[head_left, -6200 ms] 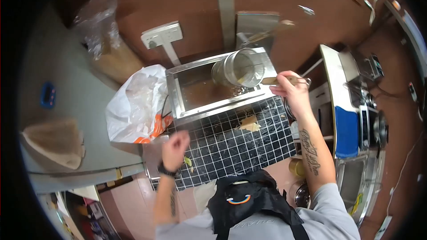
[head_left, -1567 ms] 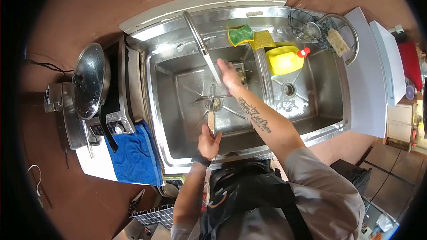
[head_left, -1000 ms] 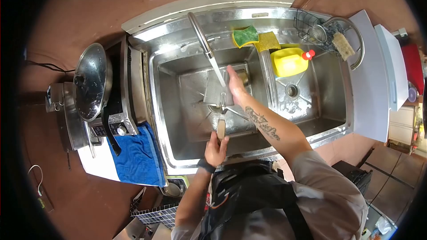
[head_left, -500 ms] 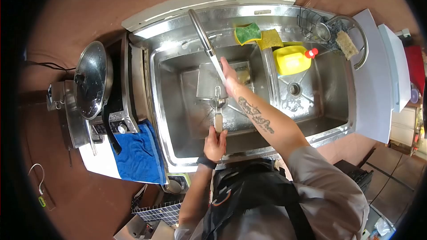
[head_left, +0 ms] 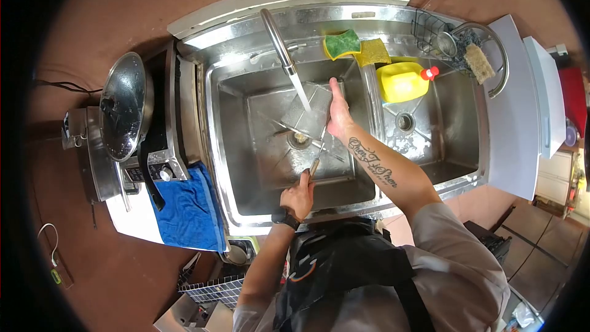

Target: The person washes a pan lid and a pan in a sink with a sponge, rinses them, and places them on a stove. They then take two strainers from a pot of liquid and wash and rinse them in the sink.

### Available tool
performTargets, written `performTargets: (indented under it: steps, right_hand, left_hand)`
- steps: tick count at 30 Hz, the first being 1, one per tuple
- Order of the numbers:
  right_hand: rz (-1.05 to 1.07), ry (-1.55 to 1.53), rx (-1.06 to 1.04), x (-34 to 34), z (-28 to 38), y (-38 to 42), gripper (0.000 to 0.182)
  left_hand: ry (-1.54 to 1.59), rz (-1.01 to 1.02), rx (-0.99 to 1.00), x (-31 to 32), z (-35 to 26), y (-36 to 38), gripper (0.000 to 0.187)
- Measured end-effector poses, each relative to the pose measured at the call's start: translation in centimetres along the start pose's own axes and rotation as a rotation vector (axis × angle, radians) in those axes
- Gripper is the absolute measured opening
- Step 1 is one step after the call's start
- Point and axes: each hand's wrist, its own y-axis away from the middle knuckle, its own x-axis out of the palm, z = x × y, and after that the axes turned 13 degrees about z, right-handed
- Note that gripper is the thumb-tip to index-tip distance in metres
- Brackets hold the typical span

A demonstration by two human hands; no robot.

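Observation:
In the left sink basin, a rectangular, flat-sided metal utensil with a long handle is tilted under running water. I cannot make out its exact kind. My left hand, a dark watch on the wrist, is closed around the handle's near end. My right hand lies along the utensil's right side with fingers stretched out, seen nearly edge-on; some of its fingers are hidden. The stream from the faucet strikes the utensil's upper face. Below it, the drain shows.
On the sink's back ledge and divider sit a green-yellow sponge and a yellow scouring pad. A yellow bottle lies over the right basin. At left are a lidded pan and a blue towel; a wire rack stands back right.
The utensil has turned and tilted, its handle slanting toward the right. My right hand has moved right and down to its side. Water now lands on the utensil's face instead of near my hand.

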Motion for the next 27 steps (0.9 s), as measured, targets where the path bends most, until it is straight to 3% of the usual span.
performTargets:
  steps: [2, 4, 11, 16, 18, 20, 22, 27]
  right_hand:
    - [0.019, -0.051, 0.008, 1.0, 0.5, 0.8, 0.070]
    - [0.042, -0.103, 0.024, 1.6, 0.1, 0.3, 0.072]
    - [0.057, -0.023, 0.051, 3.1, -0.8, -1.9, 0.060]
    - [0.031, -0.081, 0.048, 4.0, 0.0, -1.1, 0.057]
    - [-0.120, 0.019, -0.041, 4.3, 0.0, -0.8, 0.058]
    - [-0.110, -0.006, -0.032, 3.6, -0.1, -0.7, 0.060]
    - [-0.099, -0.030, -0.024, 2.7, 0.0, -0.6, 0.062]
    - [0.050, -0.078, -0.034, 1.8, 1.6, 1.1, 0.060]
  left_hand:
    - [0.041, -0.053, 0.013, 0.3, 0.0, 0.1, 0.030]
    - [0.478, -0.001, -0.004, 0.0, -0.5, 0.3, 0.030]
    - [0.467, -0.082, 0.038, 0.3, 0.5, -0.5, 0.029]
    - [0.437, -0.063, 0.028, -0.6, 0.2, -1.0, 0.029]
    - [0.382, -0.070, 0.031, 0.0, 0.7, -1.3, 0.029]
    - [0.328, -0.075, 0.030, 0.8, 1.2, -1.4, 0.028]
    - [0.015, -0.011, -0.144, 0.9, 1.3, -1.6, 0.032]
    - [-0.082, -0.052, -0.193, 1.1, 1.1, -2.7, 0.038]
